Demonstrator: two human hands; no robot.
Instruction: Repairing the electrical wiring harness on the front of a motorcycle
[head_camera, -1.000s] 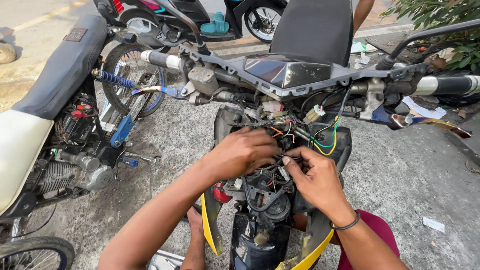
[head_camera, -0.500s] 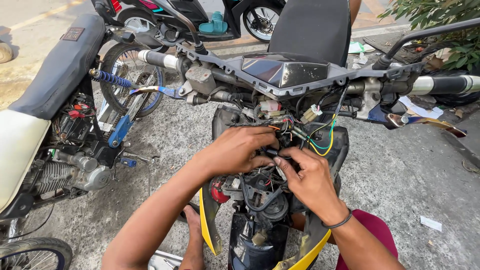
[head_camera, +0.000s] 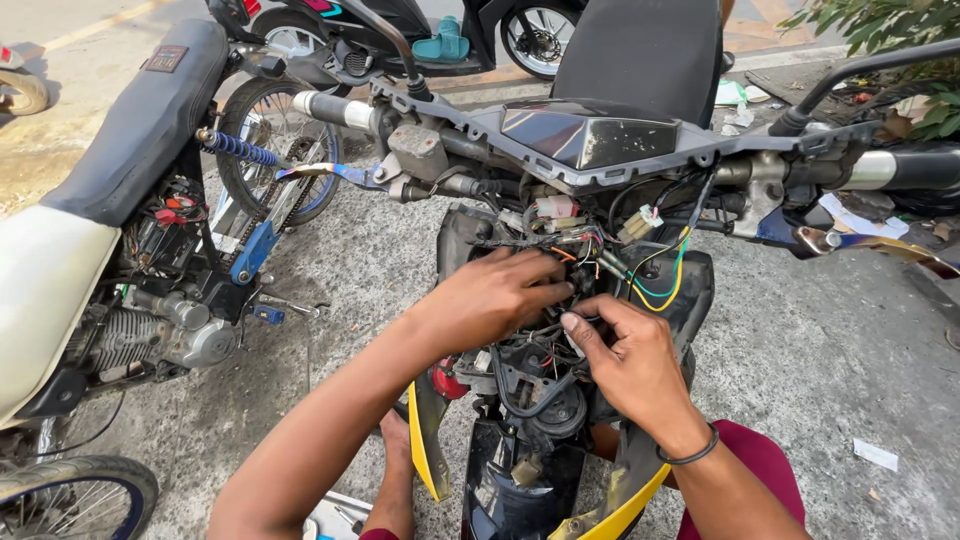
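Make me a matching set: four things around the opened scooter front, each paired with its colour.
Things:
1. wristband on the right hand
2. coil spring on the neighbouring motorcycle
3. lower side panels of the scooter
4. fuel tank at far left

Colours:
A. yellow
B. white
C. black
D. blue

Pairs: 1-C, 2-D, 3-A, 4-B

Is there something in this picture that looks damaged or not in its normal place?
Yes. The scooter's front cover is missing, so its wiring bundle hangs loose below the handlebar. Both hands, left hand and right hand, reach into it. Paper scraps lie on the ground.
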